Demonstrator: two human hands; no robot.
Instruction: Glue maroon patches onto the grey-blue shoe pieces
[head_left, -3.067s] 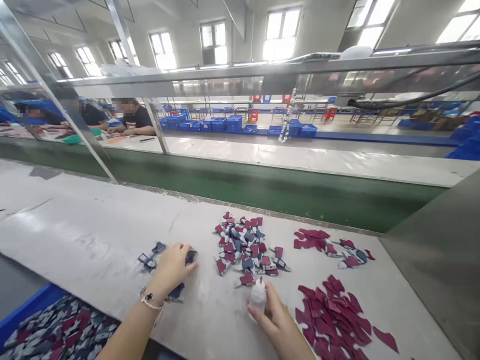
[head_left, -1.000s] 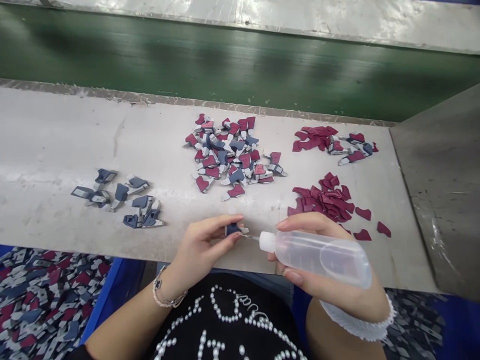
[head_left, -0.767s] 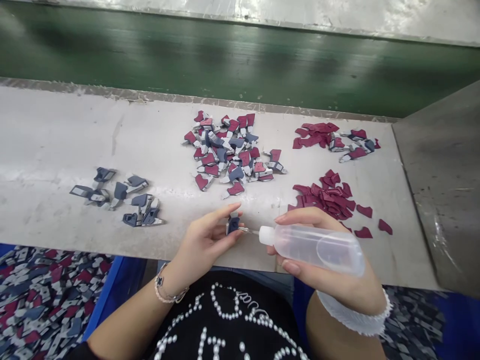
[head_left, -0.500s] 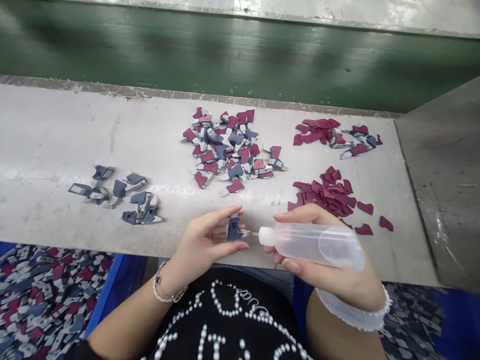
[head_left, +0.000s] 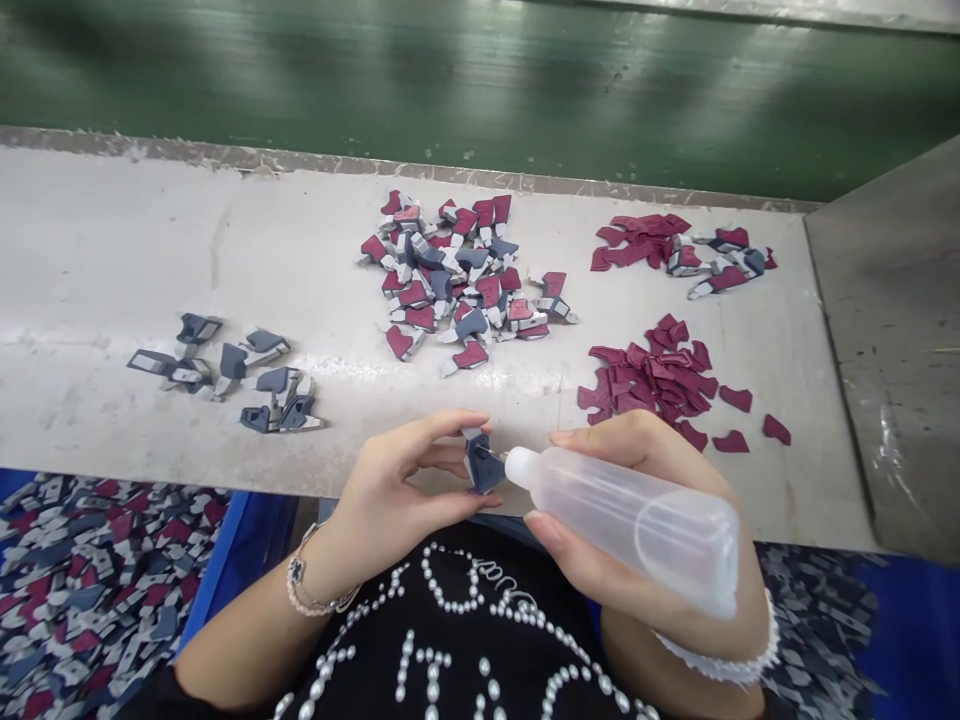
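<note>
Quick count from my screen: two hands, the left hand on one navy-and-grey piece, the right hand on one clear squeeze bottle. The white table has four piles: a small left pile of about eight pieces, a big mixed middle pile I can't count cleanly, a far-right pile, and a near-right red pile, plus three loose red bits right of it. Also two blue bins, a left bin and a right bin, both too full to count.
</note>
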